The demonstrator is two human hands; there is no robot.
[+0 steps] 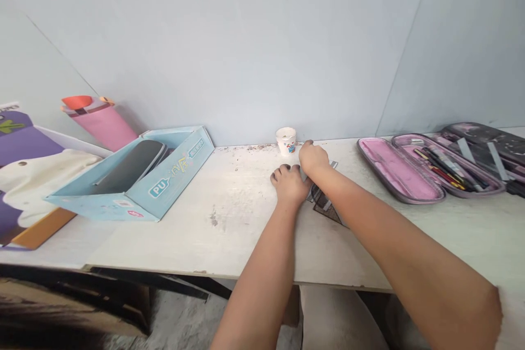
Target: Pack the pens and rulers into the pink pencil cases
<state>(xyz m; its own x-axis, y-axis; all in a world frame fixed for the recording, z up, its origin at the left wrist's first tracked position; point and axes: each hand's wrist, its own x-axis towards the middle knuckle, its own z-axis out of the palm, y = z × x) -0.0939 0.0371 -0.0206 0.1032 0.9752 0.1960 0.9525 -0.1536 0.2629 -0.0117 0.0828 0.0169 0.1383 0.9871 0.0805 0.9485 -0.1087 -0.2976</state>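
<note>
My left hand (290,185) rests low over the white table, its fingers spread and bent toward the tabletop. Close on its right, my right hand (314,159) is closed, and whatever is in its fingers is hidden. Under and between the hands lies a flat dark pouch with a mesh-like surface (328,210), largely covered by my right forearm. A clear strip-like edge (334,164) shows beside the right hand. Just behind both hands stands a small white paper cup (286,145) with a coloured print, upright near the wall.
On the right lie an open pink-lined pencil case (410,175) with several pens and a dark case (488,142). To the left are a light-blue box (180,175) holding a grey case (131,167), a pink pouch (106,126) and a purple-and-white item (45,164). A wall closes off the back.
</note>
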